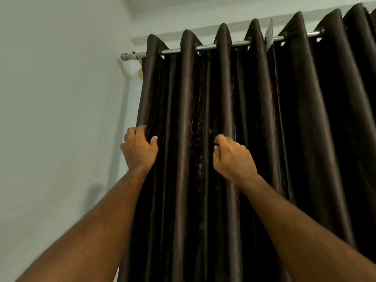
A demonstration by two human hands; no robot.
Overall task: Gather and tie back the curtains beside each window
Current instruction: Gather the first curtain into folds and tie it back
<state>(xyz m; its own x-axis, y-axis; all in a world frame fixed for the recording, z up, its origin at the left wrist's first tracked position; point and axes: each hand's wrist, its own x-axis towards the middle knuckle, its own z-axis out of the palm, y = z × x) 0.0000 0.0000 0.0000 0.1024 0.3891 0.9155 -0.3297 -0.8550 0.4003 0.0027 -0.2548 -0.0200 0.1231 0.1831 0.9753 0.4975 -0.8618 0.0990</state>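
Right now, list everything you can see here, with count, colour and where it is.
curtain: one visible, dark brown, hanging in folds from the rod, filling centre and right
rod: one, silver metal, across the top through the curtain's eyelets
rod end cap: one, grey, at the rod's left end by the wall
wall: pale grey-green, left of the curtain
left hand: one, gripping the curtain's left edge
right hand: one, pinching a fold near the centre
forearms: two, bare, rising from the bottom corners
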